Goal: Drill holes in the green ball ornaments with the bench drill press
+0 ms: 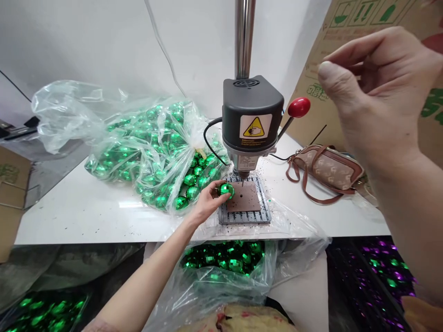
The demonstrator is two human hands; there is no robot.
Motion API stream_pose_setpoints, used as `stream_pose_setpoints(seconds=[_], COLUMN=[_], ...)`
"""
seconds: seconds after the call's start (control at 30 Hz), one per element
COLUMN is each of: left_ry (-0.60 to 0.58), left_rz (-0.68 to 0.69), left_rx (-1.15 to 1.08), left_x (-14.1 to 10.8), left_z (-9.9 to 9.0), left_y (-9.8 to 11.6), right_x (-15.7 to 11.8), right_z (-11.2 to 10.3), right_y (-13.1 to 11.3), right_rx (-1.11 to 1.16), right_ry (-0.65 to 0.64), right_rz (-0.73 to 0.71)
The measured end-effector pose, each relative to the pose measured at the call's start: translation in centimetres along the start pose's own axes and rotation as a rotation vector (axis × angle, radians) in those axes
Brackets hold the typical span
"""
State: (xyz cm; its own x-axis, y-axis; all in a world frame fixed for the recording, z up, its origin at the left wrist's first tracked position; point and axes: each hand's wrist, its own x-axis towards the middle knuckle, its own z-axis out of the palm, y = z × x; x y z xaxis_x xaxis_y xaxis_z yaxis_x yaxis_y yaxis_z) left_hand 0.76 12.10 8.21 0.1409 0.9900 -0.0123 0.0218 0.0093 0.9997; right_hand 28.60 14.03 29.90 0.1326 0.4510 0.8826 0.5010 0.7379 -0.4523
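Note:
My left hand (207, 204) grips a mirrored green faceted ball (226, 190) and holds it on the brown pad (245, 196) of a small bench drill (251, 115). The ball sits just left of the thin drill bit (242, 183), apart from its tip as far as I can see. The pad lies on a grey slotted base (244, 216). High at the right, close to the camera, my right hand (377, 87) is raised with curled fingers and holds nothing. It is nearest the drill's red-knobbed lever (298, 107), though well apart from it.
A clear plastic bag of green balls (155, 147) lies on the white table left of the drill. More bagged green balls (221, 272) sit below the table edge. A tan handbag (325, 168) lies at the right, before cardboard (363, 27); purple-and-green ornaments (380, 272) lie low right.

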Motion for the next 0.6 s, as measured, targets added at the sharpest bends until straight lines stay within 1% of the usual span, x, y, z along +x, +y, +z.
stream_pose_setpoints(seconds=[0.03, 0.1, 0.23, 0.37, 0.5, 0.6], left_ry=[-0.035, -0.061, -0.058, -0.095, -0.104, -0.096], left_rz=[0.021, 0.057, 0.088, 0.098, 0.115, 0.139], left_rx=[0.04, 0.057, 0.079, 0.126, 0.138, 0.187], left_x=[0.2, 0.6, 1.4, 1.9, 2.0, 1.8], left_z=[0.0, 0.1, 0.7, 1.4, 2.1, 2.6], left_y=[-0.1, -0.4, -0.9, -1.2, -1.3, -1.2], right_x=[0.0, -0.1, -0.1, -0.4, -0.8, -1.1], right_z=[0.2, 0.6, 1.5, 2.3, 2.5, 2.5], right_y=[0.1, 0.1, -0.1, -0.4, -0.5, -0.4], right_rx=[0.001, 0.028, 0.113, 0.204, 0.21, 0.213], right_ry=[0.003, 0.0, -0.003, 0.006, -0.011, -0.008], right_rz=[0.005, 0.025, 0.083, 0.139, 0.182, 0.203])
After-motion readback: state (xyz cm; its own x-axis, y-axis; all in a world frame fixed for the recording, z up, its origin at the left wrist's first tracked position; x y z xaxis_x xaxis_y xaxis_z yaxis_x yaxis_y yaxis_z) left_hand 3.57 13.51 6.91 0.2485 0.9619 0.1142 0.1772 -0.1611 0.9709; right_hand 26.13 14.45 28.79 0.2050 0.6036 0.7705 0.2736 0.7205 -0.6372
